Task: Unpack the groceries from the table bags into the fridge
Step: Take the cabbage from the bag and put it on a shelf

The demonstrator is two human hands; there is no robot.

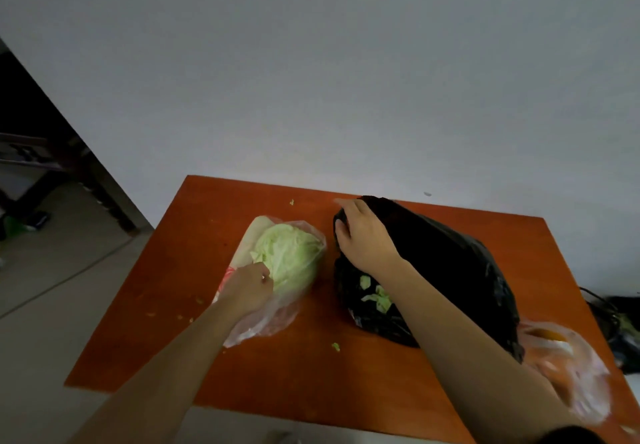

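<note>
Find cabbage (291, 256) just up-right of left grip (247, 291) pinching clear bag (263, 326); right grip (363, 235) clutching black bag (450, 263), farther off.

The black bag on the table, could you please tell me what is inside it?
Pale green leaf scraps show at the mouth of the black bag; its opaque plastic and the right forearm hide anything else.

A plain pale grey wall (346, 80) rises behind the orange-red desk (166, 322). Light tiled floor (52, 287) lies to the left, where dark wooden furniture (93, 180) stands in dim light.
</note>
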